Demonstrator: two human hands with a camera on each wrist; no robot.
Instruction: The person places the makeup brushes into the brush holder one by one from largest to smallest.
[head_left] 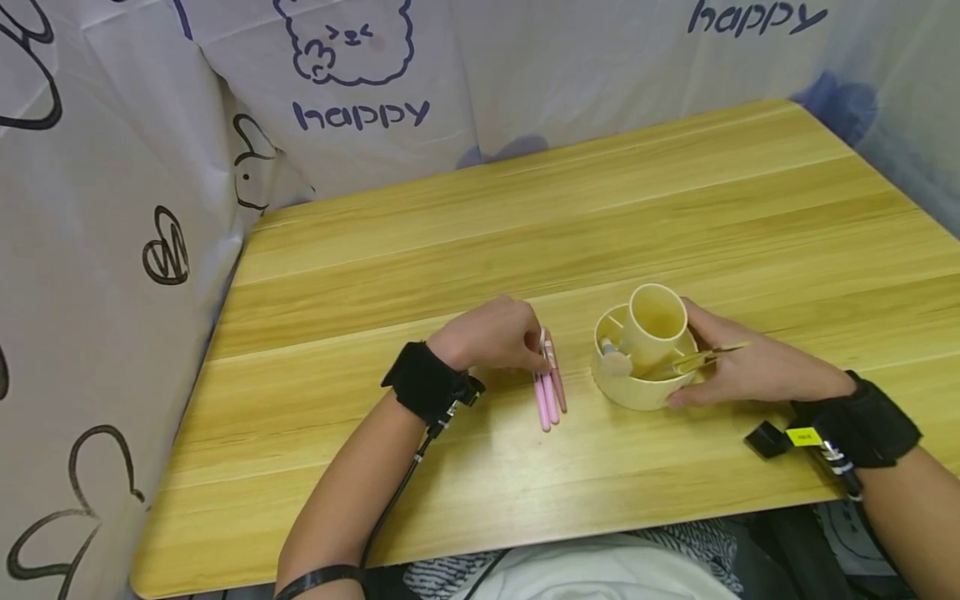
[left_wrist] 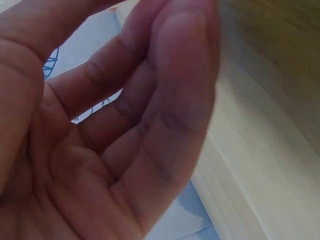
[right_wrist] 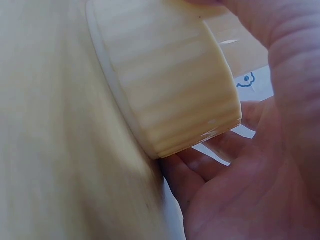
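Observation:
My left hand (head_left: 498, 333) is over the upper ends of slim pink pens (head_left: 549, 404) on the table, its curled fingers and thumb pinching at one of them. A brownish-pink pen (head_left: 559, 387) lies alongside. In the left wrist view the fingers (left_wrist: 175, 100) bend inward, with their tips cut off at the top. My right hand (head_left: 742, 362) grips the side of a round cream desk organizer (head_left: 630, 393), thumb in front and fingers behind. Its ribbed wall (right_wrist: 170, 85) shows in the right wrist view. A taller cup (head_left: 652, 337) rises from its middle.
Inside the organizer are thin gold-coloured sticks (head_left: 697, 362) and a pale piece with a round end (head_left: 617, 363). The wood-grain table (head_left: 480, 242) meets a drawn-on white cloth (head_left: 525, 67) behind and at left. Both wrists wear black straps (head_left: 427, 383) with cables.

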